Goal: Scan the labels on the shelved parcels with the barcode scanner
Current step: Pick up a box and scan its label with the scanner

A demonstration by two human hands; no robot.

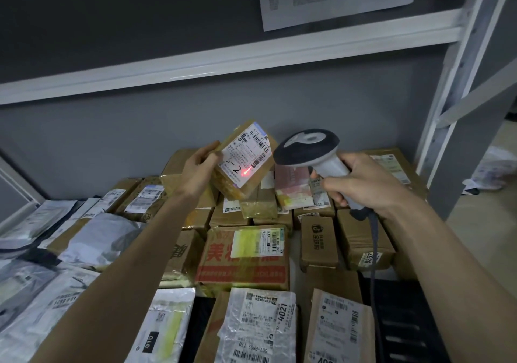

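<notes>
Just under my forearms lie labelled parcels: a crinkled grey mailer (258, 323) and, beyond it, a red-printed carton (243, 259). My right hand (361, 179) curls tight round the grip of the barcode scanner (309, 150), its cable (373, 250) hanging below my wrist. Just left of the scanner's head, my left hand (200, 171) grips a small brown parcel (243, 158), tilted, lifted off the pile. A red laser spot (246, 172) sits on its white label (246, 154). Behind both hands runs the white shelf rail (223, 58).
</notes>
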